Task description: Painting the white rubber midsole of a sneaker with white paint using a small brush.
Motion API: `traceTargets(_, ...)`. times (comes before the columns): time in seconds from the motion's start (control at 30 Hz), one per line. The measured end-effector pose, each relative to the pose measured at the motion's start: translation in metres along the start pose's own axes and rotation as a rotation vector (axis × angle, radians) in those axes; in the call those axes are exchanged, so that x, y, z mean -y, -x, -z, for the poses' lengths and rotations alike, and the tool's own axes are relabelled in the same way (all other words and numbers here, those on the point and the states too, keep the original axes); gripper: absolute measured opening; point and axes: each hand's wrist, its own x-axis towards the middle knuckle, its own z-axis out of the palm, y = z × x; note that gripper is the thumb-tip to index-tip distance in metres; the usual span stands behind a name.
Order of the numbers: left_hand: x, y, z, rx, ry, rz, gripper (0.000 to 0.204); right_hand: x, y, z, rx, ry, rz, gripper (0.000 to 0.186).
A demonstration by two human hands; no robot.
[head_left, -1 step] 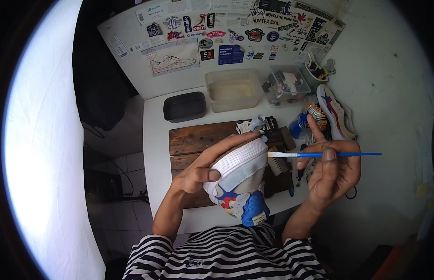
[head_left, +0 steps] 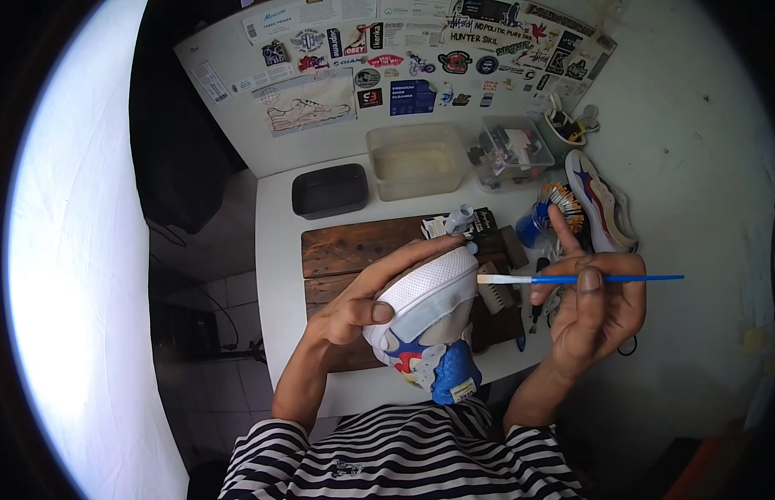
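A sneaker (head_left: 429, 312) with a white textured sole, grey upper, red and yellow side details and a blue padded tongue is held tilted over the table. My left hand (head_left: 354, 312) wraps its sole, thumb on the near side and fingers along the far edge. In my right hand (head_left: 591, 308) a flat paintbrush with a blue handle (head_left: 629, 277) is pinched level, the index finger raised. Its pale bristles lie right at the shoe's toe edge; whether they touch I cannot tell. Behind the toe, a small open bottle (head_left: 460, 220) stands on the wooden board (head_left: 341, 250).
A black tray (head_left: 329, 192), a clear tub of cloudy liquid (head_left: 416, 167) and a clear box of small items (head_left: 512, 154) line the back. On the right are a blue cup of brushes (head_left: 531, 229) and another sneaker (head_left: 600, 200). A scrub brush (head_left: 493, 298) lies on the board.
The paintbrush and my right fingers have shifted very slightly down and to the right. My left hand and the sneaker look unmoved.
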Motion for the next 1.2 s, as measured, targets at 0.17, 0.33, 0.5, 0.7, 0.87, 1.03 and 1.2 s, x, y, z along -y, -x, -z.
traceTargets(0.17, -0.001, -0.001, -0.002, -0.007, 0.038, 0.006, 0.114, 0.008, 0.003, -0.012, 0.089, -0.086, 0.081, 0.011)
traceTargets(0.33, 0.002, -0.003, 0.003, 0.095, 0.022, -0.124, 0.111, 0.002, 0.000, -0.010, 0.186, -0.057, 0.122, 0.012)
traceTargets(0.5, -0.010, -0.001, 0.004, 0.142, 0.031, -0.218, 0.110, -0.005, 0.001, -0.003, 0.082, -0.034, 0.068, 0.009)
traceTargets(0.7, -0.019, -0.003, -0.008, -0.043, 0.019, -0.112, 0.111, -0.017, 0.001, 0.004, -0.001, -0.061, 0.057, 0.010)
traceTargets(0.87, 0.011, 0.009, 0.011, -0.222, 0.227, 0.241, 0.099, -0.050, -0.004, 0.013, -0.069, 0.062, -0.108, 0.010)
traceTargets(1.03, 0.036, 0.025, 0.022, -0.416, 0.329, 0.213, 0.080, -0.103, -0.005, 0.017, 0.110, 0.318, -0.274, 0.010)
traceTargets(1.2, 0.049, 0.029, 0.024, -0.462, 0.375, 0.261, 0.075, -0.131, -0.017, 0.010, 0.264, 0.551, -0.189, 0.011)
